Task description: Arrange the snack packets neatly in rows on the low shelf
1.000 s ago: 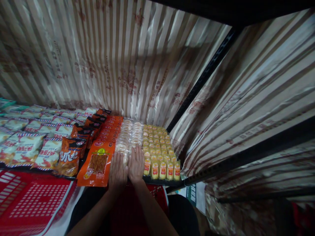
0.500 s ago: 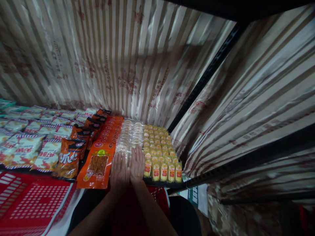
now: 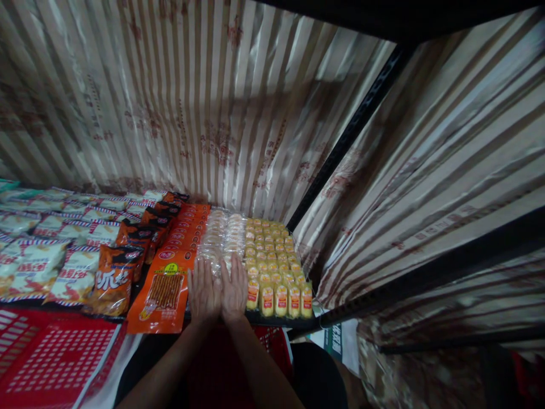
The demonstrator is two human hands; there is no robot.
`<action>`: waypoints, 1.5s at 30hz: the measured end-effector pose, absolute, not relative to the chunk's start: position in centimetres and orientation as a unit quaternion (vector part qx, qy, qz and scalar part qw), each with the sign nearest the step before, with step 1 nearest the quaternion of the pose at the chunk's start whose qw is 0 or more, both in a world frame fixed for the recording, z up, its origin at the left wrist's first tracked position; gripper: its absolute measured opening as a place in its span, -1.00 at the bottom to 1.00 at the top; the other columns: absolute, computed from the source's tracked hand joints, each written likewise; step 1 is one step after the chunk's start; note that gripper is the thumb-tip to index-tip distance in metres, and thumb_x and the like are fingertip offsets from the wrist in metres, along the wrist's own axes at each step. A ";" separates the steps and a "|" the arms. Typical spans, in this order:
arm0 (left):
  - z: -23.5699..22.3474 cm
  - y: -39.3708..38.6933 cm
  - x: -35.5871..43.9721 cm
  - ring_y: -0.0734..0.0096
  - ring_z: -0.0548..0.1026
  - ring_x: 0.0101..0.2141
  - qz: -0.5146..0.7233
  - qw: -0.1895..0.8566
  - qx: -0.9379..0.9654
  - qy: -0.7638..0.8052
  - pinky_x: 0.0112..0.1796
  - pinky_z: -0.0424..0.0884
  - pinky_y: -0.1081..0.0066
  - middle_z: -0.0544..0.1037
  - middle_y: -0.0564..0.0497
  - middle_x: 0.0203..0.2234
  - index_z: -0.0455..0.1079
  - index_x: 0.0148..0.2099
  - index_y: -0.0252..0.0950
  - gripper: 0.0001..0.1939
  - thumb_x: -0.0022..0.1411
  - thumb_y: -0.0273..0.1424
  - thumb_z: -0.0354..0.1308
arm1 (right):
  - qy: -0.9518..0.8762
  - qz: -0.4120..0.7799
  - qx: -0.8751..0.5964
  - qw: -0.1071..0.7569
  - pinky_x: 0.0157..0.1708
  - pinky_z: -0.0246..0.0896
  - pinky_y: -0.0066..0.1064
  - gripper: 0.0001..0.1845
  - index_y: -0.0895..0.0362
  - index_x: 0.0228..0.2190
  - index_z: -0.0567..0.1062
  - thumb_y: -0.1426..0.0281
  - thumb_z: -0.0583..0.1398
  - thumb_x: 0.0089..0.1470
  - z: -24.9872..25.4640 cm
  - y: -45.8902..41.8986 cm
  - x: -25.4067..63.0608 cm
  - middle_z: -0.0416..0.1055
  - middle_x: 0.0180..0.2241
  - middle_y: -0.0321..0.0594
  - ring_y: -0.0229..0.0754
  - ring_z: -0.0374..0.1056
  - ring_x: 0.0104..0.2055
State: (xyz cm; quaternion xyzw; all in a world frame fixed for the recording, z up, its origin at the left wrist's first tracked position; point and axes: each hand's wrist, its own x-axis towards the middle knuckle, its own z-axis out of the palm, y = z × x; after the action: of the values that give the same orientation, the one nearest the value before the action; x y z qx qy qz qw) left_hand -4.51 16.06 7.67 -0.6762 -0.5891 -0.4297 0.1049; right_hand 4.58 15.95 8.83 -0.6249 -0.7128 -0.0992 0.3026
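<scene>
My left hand (image 3: 204,292) and my right hand (image 3: 234,288) lie flat side by side, fingers stretched out, on the front of two rows of clear-wrapped pale round cakes (image 3: 221,234) on a dark shelf (image 3: 281,320). Right of my right hand stand several rows of small yellow packets (image 3: 276,267). Left of my left hand lies a row of orange packets of brown sticks (image 3: 164,294). Neither hand grips anything.
Further left lie orange-black snack bags (image 3: 113,278) and white snack bags with red and blue trim (image 3: 51,250). Red plastic crates (image 3: 51,358) sit below at the left. Striped shiny cloth (image 3: 213,102) covers the back and right. Black shelf posts (image 3: 353,128) rise at the right.
Both hands stay flat on the clear-wrapped cakes; the view has shifted slightly to the left and up, so the goods sit a little differently in the picture.
</scene>
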 end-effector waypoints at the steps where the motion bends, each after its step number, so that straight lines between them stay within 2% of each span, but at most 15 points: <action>1: 7.6 16.1 -4.4 0.09 -0.04 0.24 -0.430 0.102 -0.677 -0.588 0.15 0.02 -0.06 0.03 -0.26 0.24 -0.29 0.32 -0.38 -0.38 0.28 -0.41 -0.17 | -0.712 -0.099 -0.626 0.303 0.17 -0.15 -0.07 -0.49 0.04 0.16 0.18 0.32 0.04 0.17 8.7 16.0 4.6 -0.01 0.23 -0.06 -0.01 -0.15 0.28; 6: 7.4 16.1 -4.4 0.09 -0.06 0.24 -0.425 0.087 -0.685 -0.586 0.17 0.00 -0.04 0.05 -0.25 0.24 -0.23 0.32 -0.41 -0.40 0.28 -0.41 -0.18 | -0.698 -0.092 -0.637 0.315 0.18 -0.16 -0.08 -0.53 0.02 0.13 0.22 0.32 0.03 0.19 8.1 16.3 4.4 0.00 0.23 -0.08 -0.03 -0.13 0.27; 14: 8.3 15.9 -4.5 0.13 -0.08 0.25 -0.416 0.077 -0.692 -0.585 0.18 -0.08 -0.07 0.05 -0.21 0.24 -0.23 0.32 -0.39 -0.41 0.28 -0.41 -0.21 | -0.704 -0.093 -0.643 0.288 0.18 -0.17 -0.09 -0.50 0.05 0.14 0.21 0.33 0.06 0.16 8.6 16.2 4.3 0.00 0.23 -0.04 0.00 -0.14 0.27; 22: 8.2 16.0 -4.5 0.14 -0.01 0.24 -0.405 0.031 -0.689 -0.600 0.20 -0.07 0.01 0.16 -0.25 0.19 -0.01 0.27 -0.47 -0.47 0.27 -0.41 -0.23 | -0.704 -0.099 -0.653 0.261 0.18 -0.19 -0.11 -0.51 0.06 0.14 0.21 0.31 0.05 0.18 8.9 16.3 4.1 0.04 0.21 -0.06 -0.03 -0.13 0.26; 26: 8.1 16.1 -4.5 0.14 0.01 0.23 -0.408 0.058 -0.689 -0.596 0.17 -0.01 0.00 0.19 -0.29 0.18 0.02 0.24 -0.52 -0.48 0.29 -0.40 -0.26 | -0.700 -0.095 -0.660 0.256 0.18 -0.18 -0.12 -0.52 0.06 0.13 0.23 0.32 0.05 0.18 8.9 16.3 4.1 0.05 0.21 -0.05 -0.03 -0.10 0.25; 35: 8.0 16.3 -4.5 0.19 0.01 0.23 -0.401 0.063 -0.701 -0.586 0.17 0.01 0.06 0.20 -0.23 0.18 0.02 0.25 -0.47 -0.47 0.28 -0.38 -0.26 | -0.701 -0.091 -0.661 0.252 0.18 -0.17 -0.14 -0.53 0.06 0.13 0.24 0.33 0.04 0.18 9.2 16.3 4.1 0.04 0.21 -0.05 -0.05 -0.10 0.26; 45: 8.8 16.4 -5.2 0.16 0.04 0.22 -0.407 0.078 -0.715 -0.563 0.17 0.00 0.01 0.21 -0.25 0.17 0.13 0.21 -0.44 -0.51 0.28 -0.38 -0.23 | -0.704 -0.103 -0.645 0.280 0.18 -0.17 -0.13 -0.55 0.14 0.12 0.25 0.37 -0.04 0.21 9.7 16.1 4.2 -0.01 0.23 -0.01 -0.09 -0.20 0.29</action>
State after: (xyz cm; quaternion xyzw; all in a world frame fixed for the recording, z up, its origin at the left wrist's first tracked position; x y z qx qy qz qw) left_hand -5.22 16.43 8.77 -0.7150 -0.5634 -0.4065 0.0781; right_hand 4.20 16.10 9.69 -0.6446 -0.7038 -0.1033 0.2802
